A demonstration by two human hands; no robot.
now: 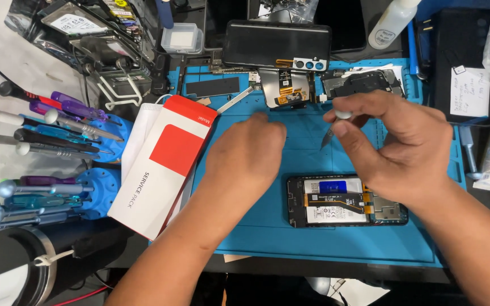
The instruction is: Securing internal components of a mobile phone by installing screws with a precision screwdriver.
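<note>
The tool (336, 126) is showing only as a white cap above the right thumb and a thin grey tip pointing down-left; its shaft is hiding inside the right hand (398, 150), which is pinching it between thumb and curled fingers. It is hovering over the blue mat (256, 238), above the opened phone (347, 201). That phone is lying back-off near the mat's front edge, showing a battery with an orange flex cable across it; the right wrist is covering its right end. The left hand (248, 153) is resting knuckles-up on the mat beside it, fingers curled under, so whether it is gripping anything cannot be told. Bare mat is lying open along the front edge. A red-and-white box (165, 164) is overlapping the mat's left edge.
</note>
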